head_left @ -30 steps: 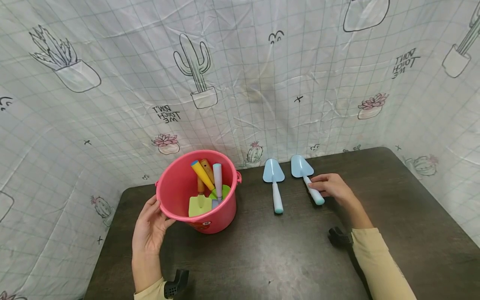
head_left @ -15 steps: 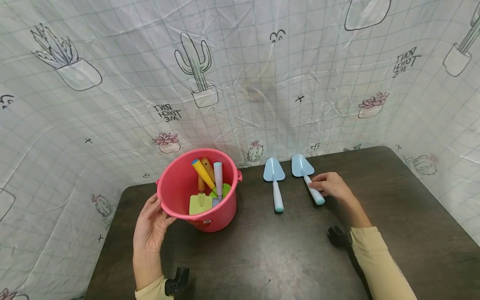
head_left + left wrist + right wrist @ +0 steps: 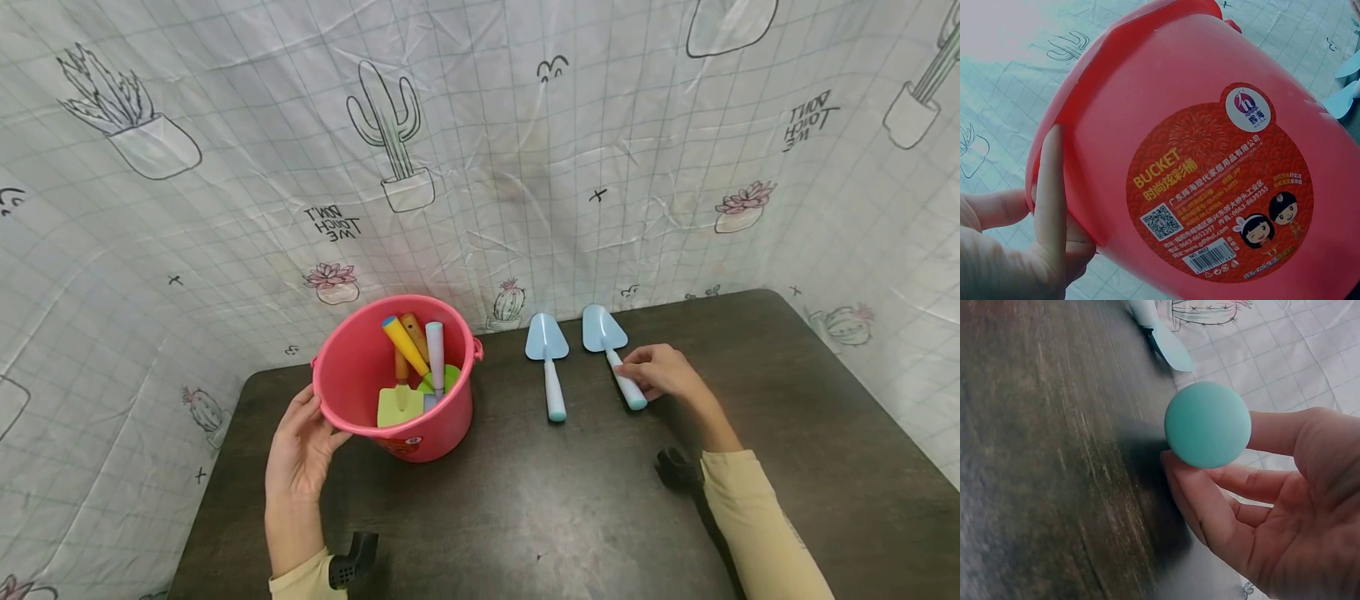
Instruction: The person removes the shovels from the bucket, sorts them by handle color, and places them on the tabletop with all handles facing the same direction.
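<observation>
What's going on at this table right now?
A person's left hand grips a pink bucket with small tools inside. Their right hand pinches a light-blue trowel by its handle; whether it is off the table, I can't tell. A second trowel lies between it and the bucket.

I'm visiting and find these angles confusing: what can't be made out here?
Head view: the lower end of the lilac-handled tool, hidden by the near side of the bucket.
Left wrist view: the pale blue blades, cut off by the right edge.
Right wrist view: the blade of the held trowel, hidden behind its handle end.
</observation>
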Demonstrator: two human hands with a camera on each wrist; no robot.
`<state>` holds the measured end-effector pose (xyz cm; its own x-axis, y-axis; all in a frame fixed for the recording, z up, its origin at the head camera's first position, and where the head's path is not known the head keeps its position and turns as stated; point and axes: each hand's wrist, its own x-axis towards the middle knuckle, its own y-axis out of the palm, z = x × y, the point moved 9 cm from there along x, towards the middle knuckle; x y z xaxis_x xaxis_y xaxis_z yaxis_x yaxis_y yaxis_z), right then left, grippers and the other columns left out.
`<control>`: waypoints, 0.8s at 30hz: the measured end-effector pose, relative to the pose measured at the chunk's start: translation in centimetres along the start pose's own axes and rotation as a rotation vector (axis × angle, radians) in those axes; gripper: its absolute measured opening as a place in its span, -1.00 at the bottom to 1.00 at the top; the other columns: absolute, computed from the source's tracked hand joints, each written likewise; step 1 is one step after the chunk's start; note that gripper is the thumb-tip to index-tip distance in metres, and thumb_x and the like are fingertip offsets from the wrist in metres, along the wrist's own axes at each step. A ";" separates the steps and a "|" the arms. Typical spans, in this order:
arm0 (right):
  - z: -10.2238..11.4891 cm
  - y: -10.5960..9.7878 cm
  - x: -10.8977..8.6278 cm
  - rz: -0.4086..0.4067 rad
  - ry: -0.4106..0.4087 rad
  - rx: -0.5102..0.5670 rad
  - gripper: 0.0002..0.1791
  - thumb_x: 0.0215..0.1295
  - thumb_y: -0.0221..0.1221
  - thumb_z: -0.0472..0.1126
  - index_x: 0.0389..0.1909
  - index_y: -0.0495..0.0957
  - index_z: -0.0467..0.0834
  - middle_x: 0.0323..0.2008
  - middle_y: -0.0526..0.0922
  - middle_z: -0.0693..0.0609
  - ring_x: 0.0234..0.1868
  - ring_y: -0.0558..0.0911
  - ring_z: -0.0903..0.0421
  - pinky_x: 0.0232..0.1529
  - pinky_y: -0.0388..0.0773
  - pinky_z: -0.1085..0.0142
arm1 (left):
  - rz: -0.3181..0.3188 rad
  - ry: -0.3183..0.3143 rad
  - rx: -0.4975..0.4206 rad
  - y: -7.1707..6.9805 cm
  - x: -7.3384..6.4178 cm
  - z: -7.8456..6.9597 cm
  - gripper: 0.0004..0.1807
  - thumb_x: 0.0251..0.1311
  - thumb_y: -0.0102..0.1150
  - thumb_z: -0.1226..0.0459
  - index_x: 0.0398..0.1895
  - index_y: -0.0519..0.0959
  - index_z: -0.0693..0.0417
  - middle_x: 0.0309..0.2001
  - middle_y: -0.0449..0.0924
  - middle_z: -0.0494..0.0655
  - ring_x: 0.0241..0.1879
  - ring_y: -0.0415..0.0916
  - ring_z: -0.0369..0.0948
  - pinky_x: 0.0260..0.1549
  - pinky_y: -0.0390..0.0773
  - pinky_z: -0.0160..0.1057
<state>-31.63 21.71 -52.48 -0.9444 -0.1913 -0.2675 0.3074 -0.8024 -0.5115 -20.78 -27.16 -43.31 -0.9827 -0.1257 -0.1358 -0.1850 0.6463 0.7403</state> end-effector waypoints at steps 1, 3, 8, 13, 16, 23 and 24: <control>0.0 0.0 0.0 0.000 -0.003 -0.004 -0.49 0.31 0.19 -0.04 0.02 0.49 -0.42 -0.31 0.63 -0.12 -0.36 0.61 0.09 -0.38 0.65 0.20 | 0.004 0.001 -0.001 0.0 0.0 0.0 -0.61 0.42 -0.11 0.37 0.27 0.23 0.10 0.38 0.15 0.13 0.39 0.07 0.10 -0.18 0.53 0.14; 0.1 0.0 0.0 -0.002 -0.007 -0.010 -0.51 0.31 0.18 -0.05 0.00 0.50 -0.41 -0.33 0.63 -0.12 -0.37 0.61 0.09 -0.39 0.65 0.20 | 0.010 0.000 -0.004 0.1 0.0 0.0 -0.61 0.42 -0.11 0.37 0.27 0.22 0.11 0.37 0.17 0.13 0.39 0.08 0.09 -0.19 0.53 0.14; 0.1 -0.1 -0.1 -0.009 -0.008 -0.025 -0.59 0.31 0.17 -0.09 -0.06 0.53 -0.38 -0.36 0.63 -0.10 -0.38 0.62 0.08 -0.40 0.65 0.21 | 0.008 -0.005 -0.011 0.0 0.0 0.0 -0.64 0.42 -0.11 0.38 0.24 0.24 0.14 0.31 0.23 0.14 0.34 0.20 0.08 -0.21 0.55 0.14; 0.0 -0.1 -0.3 -0.015 -0.008 -0.027 -0.62 0.30 0.16 -0.12 -0.07 0.53 -0.38 -0.35 0.63 -0.09 -0.38 0.62 0.08 -0.39 0.65 0.21 | 0.009 -0.001 -0.004 -0.1 -0.1 0.0 -0.64 0.42 -0.11 0.37 0.24 0.24 0.14 0.30 0.24 0.14 0.33 0.23 0.08 -0.21 0.55 0.14; 0.0 -0.2 -0.3 -0.026 -0.008 -0.041 -0.62 0.30 0.17 -0.11 -0.08 0.54 -0.37 -0.37 0.63 -0.08 -0.39 0.61 0.09 -0.40 0.64 0.22 | -0.002 -0.004 -0.006 -0.2 -0.1 0.0 -0.63 0.41 -0.10 0.37 0.24 0.24 0.13 0.30 0.23 0.13 0.33 0.21 0.08 -0.20 0.54 0.15; 0.2 -0.5 -0.6 -0.052 -0.014 -0.062 -0.62 0.30 0.18 -0.10 -0.12 0.56 -0.37 -0.39 0.63 -0.07 -0.41 0.61 0.09 -0.40 0.64 0.23 | -0.003 0.003 0.001 -0.2 -0.2 0.0 -0.65 0.42 -0.11 0.37 0.23 0.25 0.14 0.31 0.22 0.14 0.26 0.33 0.05 -0.21 0.55 0.14; 0.3 -0.4 -0.6 -0.052 -0.013 -0.060 -0.62 0.30 0.18 -0.09 -0.11 0.56 -0.37 -0.38 0.63 -0.08 -0.41 0.61 0.10 -0.40 0.64 0.23 | 0.002 0.004 -0.005 -0.2 -0.2 0.0 -0.65 0.42 -0.11 0.37 0.22 0.25 0.14 0.30 0.22 0.14 0.25 0.35 0.05 -0.22 0.55 0.14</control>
<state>-31.25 22.03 -51.89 -0.9606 -0.1579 -0.2287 0.2639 -0.7761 -0.5727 -20.56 -27.22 -43.42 -0.9830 -0.1275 -0.1322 -0.1834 0.6425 0.7441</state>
